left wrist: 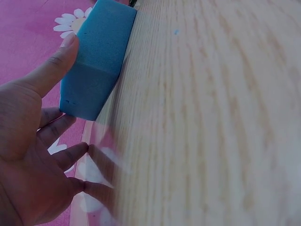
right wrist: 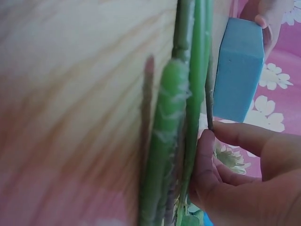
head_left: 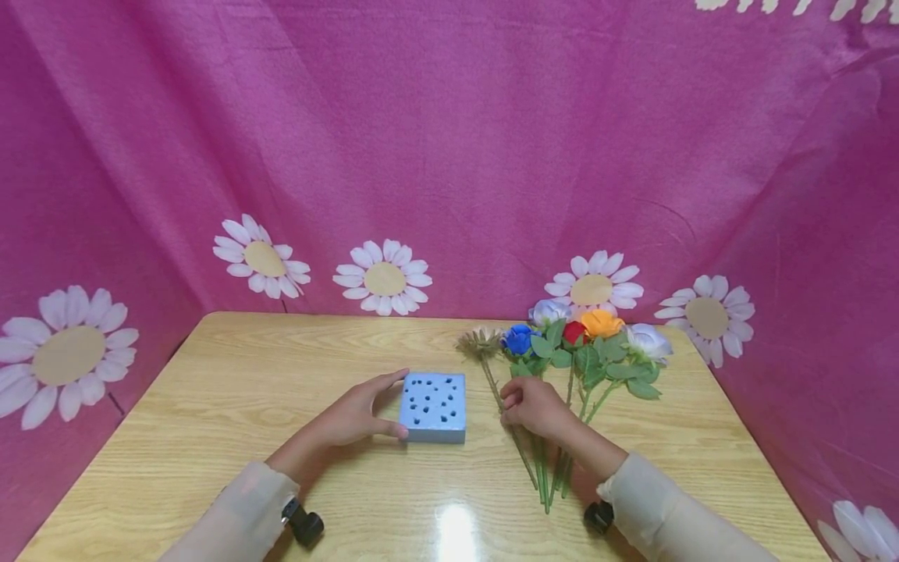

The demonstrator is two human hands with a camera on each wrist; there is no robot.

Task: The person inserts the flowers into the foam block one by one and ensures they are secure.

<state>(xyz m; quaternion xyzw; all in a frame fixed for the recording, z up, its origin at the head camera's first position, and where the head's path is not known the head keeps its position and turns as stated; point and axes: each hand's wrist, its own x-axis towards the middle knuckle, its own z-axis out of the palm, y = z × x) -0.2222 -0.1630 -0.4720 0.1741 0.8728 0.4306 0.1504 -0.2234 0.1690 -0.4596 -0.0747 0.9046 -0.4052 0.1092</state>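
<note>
Widely spread left fingers [head_left: 386,382] grip blue block [head_left: 433,402] by left edges; right fingers [head_left: 518,388] pinch brown stem [head_left: 491,378]; tabletop [head_left: 485,453] strip between.

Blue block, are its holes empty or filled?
Empty: the blue block shows dark open holes, and the loose flowers are all outside it.

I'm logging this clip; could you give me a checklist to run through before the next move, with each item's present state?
1. Left hand on the blue block: ok, thumb and index finger at its left side.
2. Block turned holes up: ok, the holes face upward and no stem stands in them.
3. Right hand holding one flower: ok, it pinches the beige flower by its stem.
4. Beige flower well apart from the green stems: not ok, its lower end lies close beside them.
5. Beige flower's whole stem off the table: cannot tell.
</note>
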